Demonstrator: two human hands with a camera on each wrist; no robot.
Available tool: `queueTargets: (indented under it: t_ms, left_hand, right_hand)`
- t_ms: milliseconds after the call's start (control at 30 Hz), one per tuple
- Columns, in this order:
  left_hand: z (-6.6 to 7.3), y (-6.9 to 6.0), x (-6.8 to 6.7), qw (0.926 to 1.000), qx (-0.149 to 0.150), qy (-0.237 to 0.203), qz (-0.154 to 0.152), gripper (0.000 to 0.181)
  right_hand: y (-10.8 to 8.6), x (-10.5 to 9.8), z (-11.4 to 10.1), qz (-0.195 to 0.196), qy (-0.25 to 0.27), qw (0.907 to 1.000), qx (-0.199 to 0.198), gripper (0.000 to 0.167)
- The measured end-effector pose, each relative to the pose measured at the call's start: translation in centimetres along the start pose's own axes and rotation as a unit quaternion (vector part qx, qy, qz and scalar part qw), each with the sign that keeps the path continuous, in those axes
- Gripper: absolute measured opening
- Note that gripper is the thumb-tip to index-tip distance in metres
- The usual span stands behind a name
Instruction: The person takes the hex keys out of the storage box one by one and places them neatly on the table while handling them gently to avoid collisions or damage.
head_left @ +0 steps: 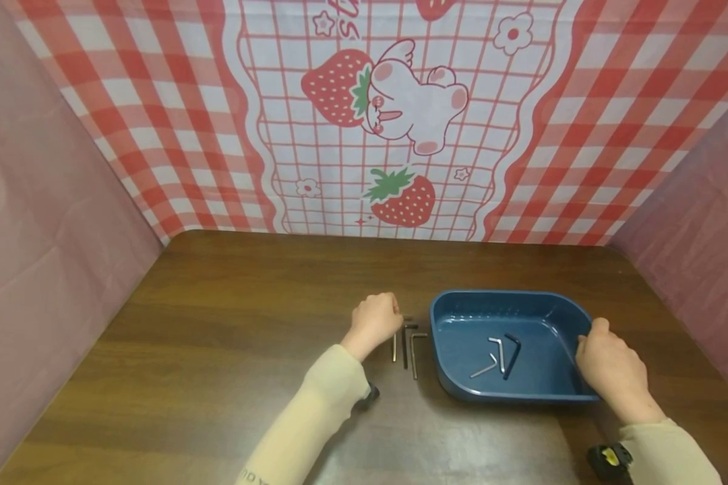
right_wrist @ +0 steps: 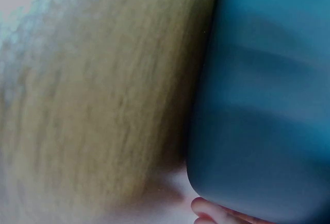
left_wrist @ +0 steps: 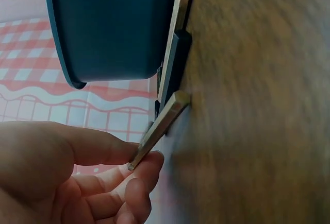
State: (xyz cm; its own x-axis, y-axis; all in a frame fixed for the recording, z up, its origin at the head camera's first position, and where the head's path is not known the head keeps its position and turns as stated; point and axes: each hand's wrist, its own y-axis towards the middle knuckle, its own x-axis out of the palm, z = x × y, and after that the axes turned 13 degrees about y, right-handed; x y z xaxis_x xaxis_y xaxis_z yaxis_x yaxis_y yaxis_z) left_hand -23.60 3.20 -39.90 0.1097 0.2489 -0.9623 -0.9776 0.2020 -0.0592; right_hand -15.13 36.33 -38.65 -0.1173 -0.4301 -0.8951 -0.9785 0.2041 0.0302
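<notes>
My left hand (head_left: 376,320) pinches a brass-coloured hex key (left_wrist: 159,128) between thumb and fingertips, just over or on the table. To its right lie a dark hex key (head_left: 406,350) and another brass-coloured hex key (head_left: 414,357), long arms pointing toward me. Right of these stands a blue tray (head_left: 461,350). Inside it are a silver hex key (head_left: 501,357), a smaller silver hex key (head_left: 484,367) and a black hex key (head_left: 512,357). My right hand (head_left: 613,360) grips the tray's right side; in the right wrist view only some fingertips (right_wrist: 209,211) show beside the tray wall.
The brown wooden table (head_left: 218,323) carries everything. Behind it hangs a red-and-white checked cloth (head_left: 188,121) with strawberry prints. Pink cloth walls (head_left: 48,202) stand at both sides.
</notes>
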Motion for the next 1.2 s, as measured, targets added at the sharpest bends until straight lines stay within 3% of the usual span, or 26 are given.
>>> queueTargets:
  t_ms: [700, 933, 1200]
  left_hand:
    - [0.41, 0.19, 0.34, 0.9998, 0.006, 0.018, -0.009, 0.01]
    - [0.42, 0.24, 0.39, 0.9998, 0.003, 0.018, -0.004, 0.007]
    - [0.48, 0.29, 0.36, 0.9997, 0.001, 0.017, -0.02, 0.003]
  right_hand:
    - [0.04, -0.01, -0.01, -0.007, 0.001, 0.9999, 0.012, 0.032]
    - [0.08, -0.15, -0.02, -0.015, 0.001, 0.9997, 0.018, 0.033]
    - [0.03, -0.02, 0.02, -0.003, 0.0, 1.0, 0.009, 0.032]
